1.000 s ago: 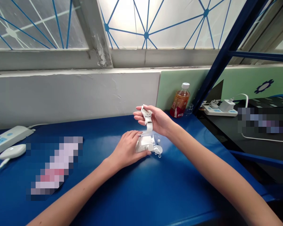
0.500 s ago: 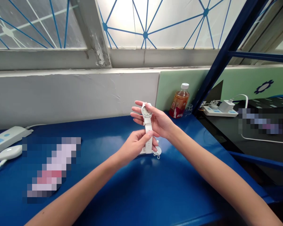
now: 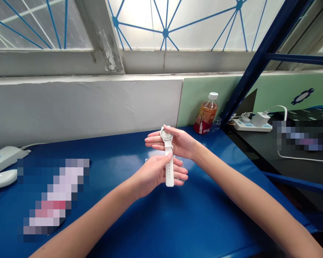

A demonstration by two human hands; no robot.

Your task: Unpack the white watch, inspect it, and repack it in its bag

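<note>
A white wristwatch (image 3: pixel 169 168) hangs lengthwise between my hands above the blue table (image 3: pixel 150 222), its round dial at the top and its punched strap running down. My right hand (image 3: pixel 183 142) grips the dial end, thumb on the watch's edge and the fingers stretched behind it. Lower down, my left hand (image 3: pixel 153 173) pinches the strap under its thumb, with its fingers extended to the right behind the strap. Something small behind my hands on the table is mostly hidden.
An orange-red drink bottle (image 3: pixel 206 114) stands at the back right by the blue metal post (image 3: pixel 254 66). On the left lie a white power strip (image 3: pixel 5 157), a white rounded device (image 3: pixel 4 178) and a blurred-out item (image 3: pixel 56 197). Another power strip (image 3: pixel 251 124) sits beyond the post.
The watch and both hands have come down slightly. My left hand's fingers have spread out further behind the strap, and the strap's tip now hangs lower. The view has shifted a little.
</note>
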